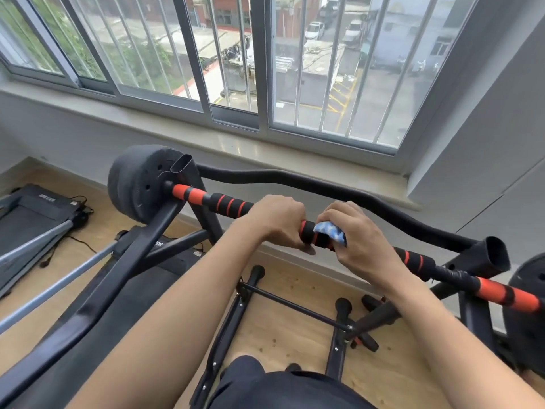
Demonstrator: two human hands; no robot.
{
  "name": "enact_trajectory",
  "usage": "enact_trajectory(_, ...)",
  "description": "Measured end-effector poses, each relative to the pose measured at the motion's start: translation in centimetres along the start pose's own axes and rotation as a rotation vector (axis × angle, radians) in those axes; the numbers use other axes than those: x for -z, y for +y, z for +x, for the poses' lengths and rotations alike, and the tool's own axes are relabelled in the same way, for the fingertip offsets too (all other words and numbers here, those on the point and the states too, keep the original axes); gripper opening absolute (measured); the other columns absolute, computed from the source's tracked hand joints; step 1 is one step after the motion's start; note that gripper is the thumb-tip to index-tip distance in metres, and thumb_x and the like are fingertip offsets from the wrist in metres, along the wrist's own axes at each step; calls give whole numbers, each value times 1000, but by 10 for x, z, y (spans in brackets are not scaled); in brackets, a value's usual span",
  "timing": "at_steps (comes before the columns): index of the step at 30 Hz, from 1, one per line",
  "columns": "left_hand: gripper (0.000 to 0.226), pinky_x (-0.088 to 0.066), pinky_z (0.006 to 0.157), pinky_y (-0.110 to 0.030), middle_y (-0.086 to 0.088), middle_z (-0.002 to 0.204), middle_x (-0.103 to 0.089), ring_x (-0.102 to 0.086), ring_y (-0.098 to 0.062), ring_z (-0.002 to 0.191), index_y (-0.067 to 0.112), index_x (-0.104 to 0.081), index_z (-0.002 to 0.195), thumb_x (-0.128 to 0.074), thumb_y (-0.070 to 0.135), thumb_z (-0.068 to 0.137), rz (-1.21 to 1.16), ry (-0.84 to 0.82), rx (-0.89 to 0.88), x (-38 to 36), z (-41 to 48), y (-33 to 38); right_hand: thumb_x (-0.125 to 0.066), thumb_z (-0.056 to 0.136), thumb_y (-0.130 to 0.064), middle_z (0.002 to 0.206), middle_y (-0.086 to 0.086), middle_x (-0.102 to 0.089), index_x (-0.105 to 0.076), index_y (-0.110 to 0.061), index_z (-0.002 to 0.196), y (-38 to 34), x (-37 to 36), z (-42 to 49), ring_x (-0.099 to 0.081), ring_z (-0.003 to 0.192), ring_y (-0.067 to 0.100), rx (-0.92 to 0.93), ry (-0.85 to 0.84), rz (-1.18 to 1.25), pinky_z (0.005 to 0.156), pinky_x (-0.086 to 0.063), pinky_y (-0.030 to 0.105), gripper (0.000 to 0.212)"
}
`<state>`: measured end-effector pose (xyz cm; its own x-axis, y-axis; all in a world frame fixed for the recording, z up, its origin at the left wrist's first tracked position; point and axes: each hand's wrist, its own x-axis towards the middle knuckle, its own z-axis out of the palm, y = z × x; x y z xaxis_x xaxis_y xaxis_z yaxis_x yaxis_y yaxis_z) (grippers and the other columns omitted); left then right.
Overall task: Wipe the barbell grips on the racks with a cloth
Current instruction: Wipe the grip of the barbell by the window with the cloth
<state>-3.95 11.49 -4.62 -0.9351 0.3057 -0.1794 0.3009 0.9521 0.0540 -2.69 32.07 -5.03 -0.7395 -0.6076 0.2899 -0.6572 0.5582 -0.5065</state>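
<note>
A barred window fills the wall behind. Below it stands the black rack, and a folded treadmill lies on the floor at the left. The barbell rests across the rack's 2 cradles. Its long axis runs from the dark plate at the upper left down to a second plate at the right edge. Its foam grips are black, banded in red.

Both hands sit at mid-bar, just beside each other. The left hand has its fingers curled over the bar and grips it bare, probably to steady it. The right hand has its fingers wrapped round the blue-and-white cloth, pinning it against the grip.

Any stroke has to run along that diagonal axis. The left hand blocks the way up-left, so the striped grip down-right of the cloth looks like the free run, and the right hand is the nearer one to it.
</note>
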Motion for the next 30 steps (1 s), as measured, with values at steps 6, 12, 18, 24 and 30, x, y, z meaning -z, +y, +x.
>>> enact_trajectory(6,38,-32,54,-29,8,69,-61,-59,-16,62,26,-56,79,-73,60,79,58,364,-94,-21,-10,-6,-67,92,-18,100,-11,-62,-70,-24,100,3,7,15,-61,93,7,-137,23,136,81,-56,32,11)
enact_trajectory(12,24,-42,56,-32,0,60,-61,-58,-28,52,19,-53,70,-76,27,71,122,686,-17,-52,-11,0,-68,92,-20,99,-9,-62,-69,-23,101,-3,0,12,-60,91,9,-166,85,88,79,-54,28,10)
enact_trajectory(18,25,-49,61,-32,8,65,-58,-61,-21,61,25,-58,75,-65,48,79,72,267,32,-20,-7,-1,-70,94,-21,100,-8,-61,-73,-20,103,0,10,11,-61,91,10,-172,-1,123,74,-50,21,10)
enact_trajectory(24,27,-56,67,-32,6,73,-68,-66,-13,69,29,-70,87,-79,52,76,-145,-132,-19,6,5,-10,-67,96,-15,102,-9,-58,-73,-19,101,3,14,12,-60,94,12,-67,-107,166,78,-55,33,8)
enact_trajectory(30,27,-36,54,-30,6,66,-62,-59,-23,58,25,-54,74,-71,45,77,121,494,-207,-31,-13,-13,-65,93,-14,97,-10,-59,-72,-19,98,4,6,15,-60,88,9,-104,-3,122,73,-51,25,10)
